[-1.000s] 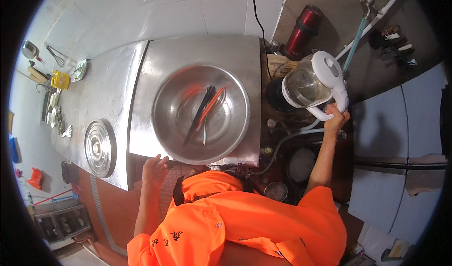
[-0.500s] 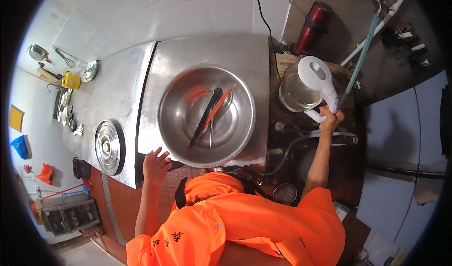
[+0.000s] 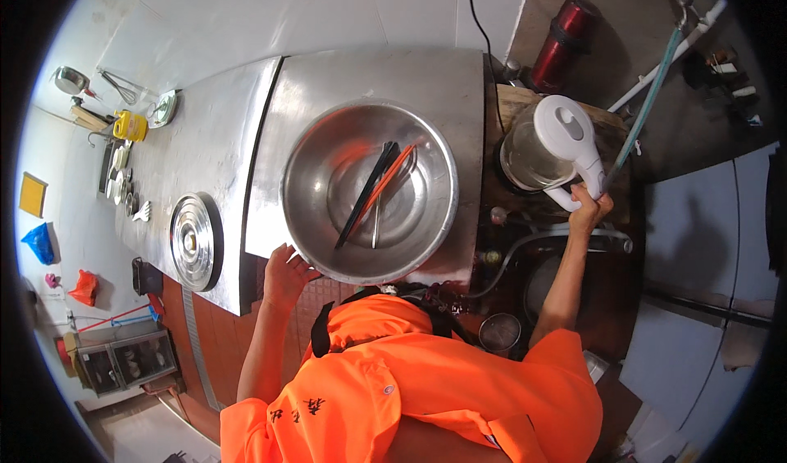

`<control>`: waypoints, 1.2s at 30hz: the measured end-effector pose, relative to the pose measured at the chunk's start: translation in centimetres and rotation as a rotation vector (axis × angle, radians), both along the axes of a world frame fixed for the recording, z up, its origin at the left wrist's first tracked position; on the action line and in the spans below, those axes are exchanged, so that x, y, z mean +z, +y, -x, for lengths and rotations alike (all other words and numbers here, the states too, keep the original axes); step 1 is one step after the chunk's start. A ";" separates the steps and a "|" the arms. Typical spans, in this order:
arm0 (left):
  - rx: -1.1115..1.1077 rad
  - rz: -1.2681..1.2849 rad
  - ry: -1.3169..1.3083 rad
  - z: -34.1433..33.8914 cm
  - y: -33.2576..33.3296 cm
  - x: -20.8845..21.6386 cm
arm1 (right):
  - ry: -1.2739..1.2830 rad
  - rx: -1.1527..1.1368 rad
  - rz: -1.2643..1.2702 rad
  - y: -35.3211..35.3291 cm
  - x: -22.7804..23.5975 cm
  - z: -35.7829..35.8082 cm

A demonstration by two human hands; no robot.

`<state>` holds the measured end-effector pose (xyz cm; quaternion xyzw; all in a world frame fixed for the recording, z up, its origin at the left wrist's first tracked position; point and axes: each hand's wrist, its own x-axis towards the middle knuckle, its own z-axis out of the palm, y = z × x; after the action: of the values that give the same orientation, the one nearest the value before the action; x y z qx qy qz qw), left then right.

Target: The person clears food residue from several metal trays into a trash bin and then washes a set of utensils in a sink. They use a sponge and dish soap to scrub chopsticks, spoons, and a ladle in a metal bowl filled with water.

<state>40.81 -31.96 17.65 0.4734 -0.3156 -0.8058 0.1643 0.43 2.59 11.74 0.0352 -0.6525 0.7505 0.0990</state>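
My right hand (image 3: 589,209) is wrapped around the white handle of a glass electric kettle (image 3: 533,158). The kettle has a white lid and stands at the right of the counter, with clear liquid seemingly inside. A large steel basin (image 3: 316,225) rests on the metal counter in front of me. Inside it lie black chopsticks (image 3: 361,202), orange chopsticks (image 3: 385,186) and a thin metal utensil (image 3: 376,224), whose kind I cannot make out. My left hand (image 3: 285,273) is by the basin's lower left rim, fingers loosely apart, holding nothing; whether it touches the rim is unclear.
A round steel lid (image 3: 193,242) lies on the left counter (image 3: 205,127). Behind the kettle stand a red thermos (image 3: 566,41) and a green hose (image 3: 656,94). Below the kettle are a grey hose (image 3: 525,240) and a metal cup (image 3: 499,332). Small dishes (image 3: 121,186) line the far left.
The whole view has shifted slightly. My left hand's fingers have drawn a little closer together beside the basin. My right hand keeps its grip on the kettle, which stays in place.
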 end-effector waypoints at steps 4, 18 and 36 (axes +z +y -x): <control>-0.079 0.049 0.033 0.7 0.2 0.1 | -0.006 0.018 0.021 0.6 -0.4 0.1; -0.287 0.008 -0.272 2.7 -2.4 -1.8 | 0.087 0.134 -0.310 2.5 0.0 -1.8; 0.090 -0.036 -0.085 -22.5 -0.9 4.9 | 0.048 0.640 -0.259 -13.9 6.1 -28.0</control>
<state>63.27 -32.88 22.57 0.5236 -0.2861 -0.7824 0.1783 28.42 -11.33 17.86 0.2679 -0.6956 0.6534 -0.1316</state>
